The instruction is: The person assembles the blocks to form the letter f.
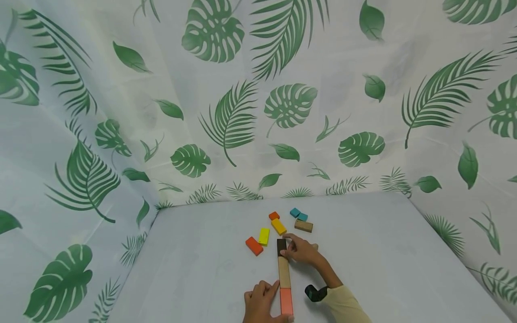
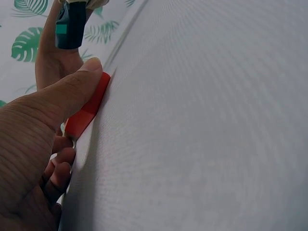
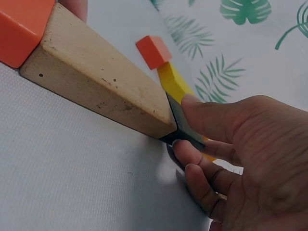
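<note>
Three blocks lie end to end in a straight row on the white table. A coral-red block (image 1: 286,301) is at the near end, a tan wooden block (image 1: 284,272) in the middle and a black block (image 1: 281,247) at the far end. My left hand (image 1: 260,303) holds the coral-red block, thumb at its near end and index finger along the left side. My right hand (image 1: 302,251) grips the black block between thumb and fingers. In the right wrist view the tan block (image 3: 96,72) touches both neighbours. The left wrist view shows my left thumb over the red block (image 2: 86,113).
Left of the row's far end lie an orange-red block (image 1: 254,246) and a yellow block (image 1: 264,236). Beyond it are an amber block (image 1: 278,226), a small orange block (image 1: 274,216), two blue blocks (image 1: 295,212) and a brown wooden block (image 1: 304,225). Leaf-printed cloth (image 1: 250,175) surrounds the table.
</note>
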Demonstrator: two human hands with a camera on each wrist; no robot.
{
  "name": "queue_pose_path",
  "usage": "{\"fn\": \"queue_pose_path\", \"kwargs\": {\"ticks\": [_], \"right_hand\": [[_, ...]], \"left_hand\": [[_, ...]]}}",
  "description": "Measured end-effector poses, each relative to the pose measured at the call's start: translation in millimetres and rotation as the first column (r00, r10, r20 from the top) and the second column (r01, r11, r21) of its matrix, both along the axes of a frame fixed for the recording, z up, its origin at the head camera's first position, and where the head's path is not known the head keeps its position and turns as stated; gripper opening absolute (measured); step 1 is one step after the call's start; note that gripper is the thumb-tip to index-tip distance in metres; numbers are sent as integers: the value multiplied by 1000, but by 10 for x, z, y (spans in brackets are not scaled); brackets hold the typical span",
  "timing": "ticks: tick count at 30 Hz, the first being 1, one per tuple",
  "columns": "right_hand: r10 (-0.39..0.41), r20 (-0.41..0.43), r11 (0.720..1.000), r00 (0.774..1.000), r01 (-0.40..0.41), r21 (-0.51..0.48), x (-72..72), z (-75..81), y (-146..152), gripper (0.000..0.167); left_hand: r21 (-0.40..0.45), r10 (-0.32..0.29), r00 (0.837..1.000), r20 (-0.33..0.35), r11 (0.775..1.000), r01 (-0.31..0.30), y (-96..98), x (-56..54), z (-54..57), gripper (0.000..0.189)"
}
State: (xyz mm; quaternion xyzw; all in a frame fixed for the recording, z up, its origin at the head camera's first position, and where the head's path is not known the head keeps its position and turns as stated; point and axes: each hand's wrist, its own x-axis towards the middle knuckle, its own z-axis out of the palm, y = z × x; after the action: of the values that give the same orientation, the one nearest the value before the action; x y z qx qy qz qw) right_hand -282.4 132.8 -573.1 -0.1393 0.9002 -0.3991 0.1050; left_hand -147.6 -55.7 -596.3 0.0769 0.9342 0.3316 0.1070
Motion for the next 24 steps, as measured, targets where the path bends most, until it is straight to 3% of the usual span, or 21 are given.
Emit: {"fn": "queue_pose_path", "kwargs": {"ticks": [18,24], "right_hand": [[-60,17,997,998,60,-56,-56,-67,81,49],[-171,-20,981,985,169,-96,-56,-77,118,28]], "left_hand": [[-21,10,1000,5,1000,-10,-13,-14,-24,102],[-15,10,1000,-20,1000,-11,-1,3,-41,95]]}}
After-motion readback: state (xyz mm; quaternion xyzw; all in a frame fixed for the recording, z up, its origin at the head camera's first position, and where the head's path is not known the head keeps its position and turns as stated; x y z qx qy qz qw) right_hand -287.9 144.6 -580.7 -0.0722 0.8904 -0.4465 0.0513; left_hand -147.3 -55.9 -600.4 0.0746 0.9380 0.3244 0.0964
